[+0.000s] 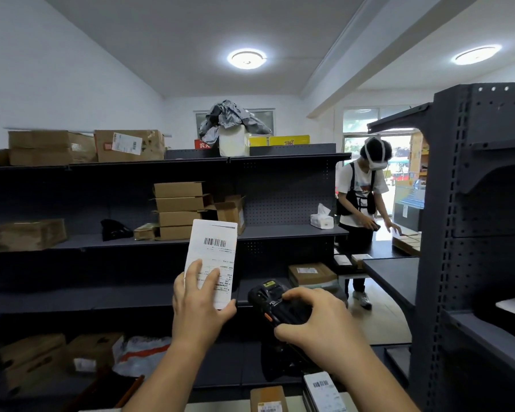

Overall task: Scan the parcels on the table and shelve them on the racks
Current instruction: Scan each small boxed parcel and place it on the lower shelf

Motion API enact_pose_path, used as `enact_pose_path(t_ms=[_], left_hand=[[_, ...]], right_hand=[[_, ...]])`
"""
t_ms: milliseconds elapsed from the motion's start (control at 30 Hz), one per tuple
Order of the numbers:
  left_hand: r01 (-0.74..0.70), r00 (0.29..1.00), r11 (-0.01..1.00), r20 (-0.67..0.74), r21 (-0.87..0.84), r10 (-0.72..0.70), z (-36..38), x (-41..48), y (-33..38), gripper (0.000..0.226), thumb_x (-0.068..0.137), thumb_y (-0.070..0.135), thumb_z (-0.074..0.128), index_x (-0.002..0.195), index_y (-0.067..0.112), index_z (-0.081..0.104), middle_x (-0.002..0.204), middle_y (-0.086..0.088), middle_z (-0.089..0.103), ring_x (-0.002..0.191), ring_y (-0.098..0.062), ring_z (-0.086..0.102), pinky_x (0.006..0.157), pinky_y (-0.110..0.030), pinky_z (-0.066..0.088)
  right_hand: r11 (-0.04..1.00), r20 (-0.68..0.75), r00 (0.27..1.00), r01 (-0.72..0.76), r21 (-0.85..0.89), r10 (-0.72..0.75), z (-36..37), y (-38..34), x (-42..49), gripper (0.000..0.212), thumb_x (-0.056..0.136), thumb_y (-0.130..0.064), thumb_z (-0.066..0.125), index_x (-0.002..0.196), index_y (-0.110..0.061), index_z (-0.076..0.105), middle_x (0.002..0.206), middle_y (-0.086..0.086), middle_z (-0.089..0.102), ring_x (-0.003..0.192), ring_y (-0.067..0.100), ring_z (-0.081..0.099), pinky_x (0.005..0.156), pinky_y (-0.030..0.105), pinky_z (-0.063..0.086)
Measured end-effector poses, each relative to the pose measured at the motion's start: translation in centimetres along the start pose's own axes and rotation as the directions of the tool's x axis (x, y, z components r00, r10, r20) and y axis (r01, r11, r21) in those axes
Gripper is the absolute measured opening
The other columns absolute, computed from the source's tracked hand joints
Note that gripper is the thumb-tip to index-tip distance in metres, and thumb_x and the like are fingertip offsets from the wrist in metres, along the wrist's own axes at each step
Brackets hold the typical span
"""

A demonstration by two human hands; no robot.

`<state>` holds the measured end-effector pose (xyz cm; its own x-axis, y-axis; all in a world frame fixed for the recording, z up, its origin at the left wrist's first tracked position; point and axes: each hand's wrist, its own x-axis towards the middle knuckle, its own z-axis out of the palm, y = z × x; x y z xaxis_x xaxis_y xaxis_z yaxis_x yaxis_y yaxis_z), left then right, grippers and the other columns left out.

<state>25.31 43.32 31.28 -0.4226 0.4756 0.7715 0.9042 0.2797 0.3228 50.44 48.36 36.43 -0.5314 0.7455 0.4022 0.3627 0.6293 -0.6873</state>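
Holding what, that left grip [201, 301]? (first)

A flat white parcel [214, 248], pinched at its lower end: fingers lie on the label face and the thumb comes round the bottom edge. It is up in the air before the racks [280, 231], not on the desk [217, 407]. (second)

And the right grip [315, 319]? (first)

Clenched round a black scanner [275, 301], fingers curled over its body. (second)

How do the two lie to each other? (first)

The parcel stands just left of the scanner and reaches higher. Its long axis is near upright. The barcode [215, 242] sits in the upper half, above and left of the scanner's head, on the face turned to the wearer. I judge scanning is the step in hand: the scanner's head must come round to that barcode, or the parcel must tip down toward it. (second)

Which grip shelves it afterwards? (first)

The left, I'd say. It has the parcel and is the nearer to the racks. (second)

What do the racks hold? (first)

Brown cartons mostly: big cartons [128, 145] on the top shelf, a stack of flat ones [177, 209] on the next, and a tissue box [321, 220] to their right. On the desk, at the bottom edge, lie a brown box [268, 398] and a white-labelled packet [323, 391]. (second)
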Motion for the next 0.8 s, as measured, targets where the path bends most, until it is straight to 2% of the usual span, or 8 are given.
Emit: enact_pose_path(t_ms=[200,300,367,533,667,800], left_hand=[[-0.030,0.997,0.960,0.064,-0.277,0.050,-1.1,-0.9,2.1,0.068,0.067,0.038,0.084,0.129,0.023,0.058,0.150,0.006,0.027,0.134,-0.020,0.025,0.107,-0.046,0.039],[-0.095,0.981,0.904,0.116,-0.418,0.157,-1.2,-0.9,4.6,0.069,0.068,0.037,0.085,0.129,0.023,0.058,0.149,0.008,0.026,0.134,-0.017,0.025,0.109,-0.045,0.038],[-0.138,0.959,0.841,0.140,-0.523,0.245,-1.2,-1.0,7.1,0.068,0.068,0.037,0.085,0.129,0.024,0.058,0.149,0.009,0.026,0.134,-0.017,0.025,0.108,-0.045,0.038],[-0.222,0.869,0.633,0.143,-0.742,0.473,-1.9,-3.4,15.5,0.068,0.067,0.036,0.086,0.127,0.024,0.058,0.148,0.008,0.027,0.131,-0.020,0.028,0.105,-0.043,0.039],[-0.247,0.776,0.415,0.078,-0.875,0.626,-3.5,-7.7,23.9,0.069,0.063,0.045,0.075,0.126,0.023,0.058,0.147,0.001,0.031,0.130,-0.025,0.032,0.105,-0.044,0.038],[-0.221,0.688,0.209,0.000,-0.953,0.725,-6.0,-13.6,32.8,0.069,0.065,0.033,0.086,0.128,0.021,0.059,0.149,0.000,0.031,0.133,-0.025,0.032,0.108,-0.046,0.038]], right_hand=[[0.999,-0.271,0.962,0.013,-0.044,-0.025,1.2,1.5,-1.2,0.057,0.065,-0.046,0.075,0.119,-0.045,0.058,0.117,-0.030,0.043,0.104,-0.005,0.049,0.087,0.020,0.047],[0.993,-0.418,0.908,-0.030,-0.117,-0.022,0.1,1.7,-3.4,0.058,0.068,-0.044,0.077,0.123,-0.041,0.060,0.125,-0.023,0.044,0.112,-0.003,0.045,0.092,0.020,0.042],[0.985,-0.551,0.834,-0.072,-0.157,-0.026,-1.2,1.6,-5.7,0.058,0.068,-0.042,0.078,0.123,-0.037,0.062,0.127,-0.020,0.044,0.113,0.001,0.048,0.094,0.025,0.045],[0.919,-0.825,0.562,-0.293,-0.265,-0.058,-6.2,1.5,-14.0,0.056,0.066,-0.028,0.086,0.119,-0.026,0.067,0.127,-0.007,0.051,0.110,0.005,0.051,0.094,0.023,0.043],[0.831,-0.923,0.380,-0.495,-0.256,-0.058,-11.2,1.0,-23.1,0.057,0.065,-0.030,0.084,0.119,-0.024,0.067,0.127,-0.003,0.053,0.113,0.013,0.054,0.099,0.029,0.046],[0.722,-0.971,0.235,-0.666,-0.189,-0.038,-15.7,0.5,-32.6,0.057,0.066,-0.035,0.080,0.121,-0.029,0.064,0.128,-0.005,0.051,0.111,0.020,0.056,0.094,0.038,0.052]])
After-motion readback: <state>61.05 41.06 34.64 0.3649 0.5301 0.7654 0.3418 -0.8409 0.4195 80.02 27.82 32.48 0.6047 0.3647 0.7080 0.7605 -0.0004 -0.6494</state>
